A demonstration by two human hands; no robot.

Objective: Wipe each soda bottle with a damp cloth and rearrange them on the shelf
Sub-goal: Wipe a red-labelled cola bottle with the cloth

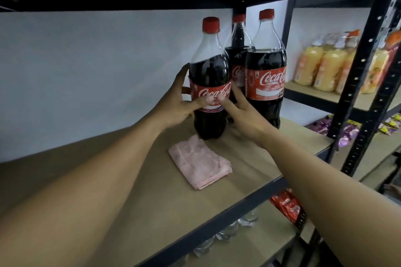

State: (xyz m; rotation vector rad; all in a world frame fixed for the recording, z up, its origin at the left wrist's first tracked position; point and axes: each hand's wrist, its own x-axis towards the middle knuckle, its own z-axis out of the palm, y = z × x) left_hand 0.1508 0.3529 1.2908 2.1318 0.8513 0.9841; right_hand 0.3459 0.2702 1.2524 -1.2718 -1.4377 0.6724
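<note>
Left arm (pixel 93 175): bare, stretched forward from the lower left corner, forearm rising toward mid-frame.
Left wrist: straight, in line with the forearm.
Left hand (pixel 176 104): wrapped round the left side of the front bottle (pixel 209 67), left thumb (pixel 202 102) pressed on its front, fingers curling round its far side.
Right arm (pixel 329 184): bare, reaching in from the lower right edge, forearm angled up and left.
Right hand (pixel 247 117): back toward the camera, fingers (pixel 237 93) straight and spread along the bottle's right side, right thumb (pixel 225 104) touching its front.
Thumbs: the 2 tips sit just beside each other; whether they touch cannot be told.
</note>
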